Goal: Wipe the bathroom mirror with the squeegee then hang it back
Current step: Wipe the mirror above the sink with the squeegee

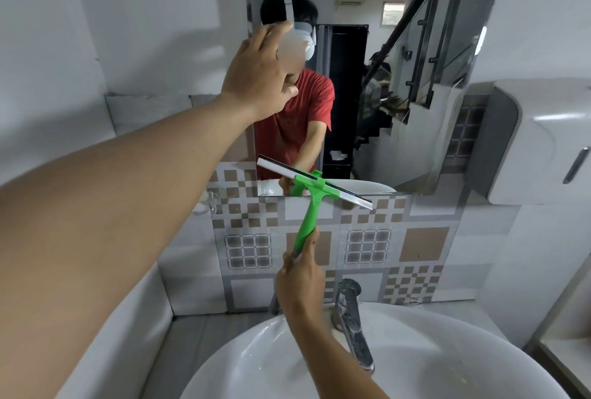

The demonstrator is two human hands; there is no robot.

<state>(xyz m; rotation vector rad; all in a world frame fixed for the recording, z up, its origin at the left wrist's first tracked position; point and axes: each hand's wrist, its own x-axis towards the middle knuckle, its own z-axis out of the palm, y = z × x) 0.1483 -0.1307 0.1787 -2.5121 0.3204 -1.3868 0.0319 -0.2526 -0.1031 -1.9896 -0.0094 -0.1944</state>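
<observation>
Head view: mirror (383, 47) (tiled wall (367, 245) below)

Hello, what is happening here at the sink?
A person is wiping the mirror above the sink. The right hand holds the green squeegee by its handle; its blade lies tilted at the mirror's bottom edge, partly over the tiles. The left hand is raised, flat at the glass higher up. The squeegee is not yet hung back.
</observation>
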